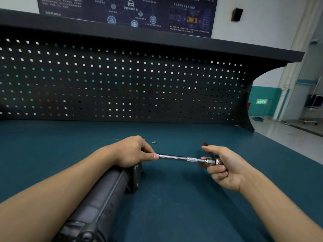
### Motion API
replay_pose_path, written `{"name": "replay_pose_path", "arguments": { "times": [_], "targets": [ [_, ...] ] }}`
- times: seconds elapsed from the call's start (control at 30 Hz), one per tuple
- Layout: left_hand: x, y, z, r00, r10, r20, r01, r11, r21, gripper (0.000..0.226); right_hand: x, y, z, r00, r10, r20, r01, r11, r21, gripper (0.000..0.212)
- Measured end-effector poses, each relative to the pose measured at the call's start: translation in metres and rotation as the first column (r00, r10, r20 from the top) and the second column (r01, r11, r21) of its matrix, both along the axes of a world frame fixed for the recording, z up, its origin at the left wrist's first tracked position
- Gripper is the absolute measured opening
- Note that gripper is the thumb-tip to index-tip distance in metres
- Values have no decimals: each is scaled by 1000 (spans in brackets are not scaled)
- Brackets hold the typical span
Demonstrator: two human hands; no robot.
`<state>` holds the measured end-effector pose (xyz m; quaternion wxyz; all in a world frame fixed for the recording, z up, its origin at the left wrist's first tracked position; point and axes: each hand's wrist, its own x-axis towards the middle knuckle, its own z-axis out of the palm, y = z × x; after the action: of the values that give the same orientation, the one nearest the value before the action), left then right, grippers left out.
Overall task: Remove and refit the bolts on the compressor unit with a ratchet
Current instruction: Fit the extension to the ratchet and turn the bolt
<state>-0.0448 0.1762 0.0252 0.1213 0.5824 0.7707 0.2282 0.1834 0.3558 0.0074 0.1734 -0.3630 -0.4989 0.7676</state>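
A long dark cylindrical compressor unit (pixel 101 194) lies on the blue-green bench mat (pixel 174 198), running from the bottom left up to the centre. Above its far end I hold a chrome ratchet with an extension bar (pixel 181 158) level between both hands. My left hand (pixel 134 151) pinches the left tip of the bar. My right hand (pixel 223 168) grips the ratchet head end, whose red-black handle shows behind the thumb. A small loose bolt (pixel 154 142) lies on the mat just beyond the hands.
A black perforated back panel (pixel 122 81) with a shelf on top stands along the far edge of the bench. The bench's right edge (pixel 288 149) drops off to a grey floor and a corridor.
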Motion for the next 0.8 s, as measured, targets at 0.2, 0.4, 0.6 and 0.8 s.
{"name": "replay_pose_path", "arguments": {
  "times": [0.2, 0.4, 0.6, 0.8],
  "targets": [
    [-1, 1, -1, 1000, 2, 0, -2, 1000, 8, 25, 0, 3, -1, 1000, 0, -31, -2, 997, -75, 23],
    [-1, 1, -1, 1000, 14, 7, -14, 1000, 3, 20, 0, 2, 0, 996, -4, -93, -10, 988, -155, 27],
    [-1, 1, -1, 1000, 12, 16, -12, 1000, 2, 19, -1, 0, 0, 996, -2, -85, -11, 988, -152, 25],
    [-3, 2, -2, 1000, 3, 4, -3, 1000, -1, 23, -5, -4, -13, 995, -97, 24, 86, 951, 296, 24]
  ]
}}
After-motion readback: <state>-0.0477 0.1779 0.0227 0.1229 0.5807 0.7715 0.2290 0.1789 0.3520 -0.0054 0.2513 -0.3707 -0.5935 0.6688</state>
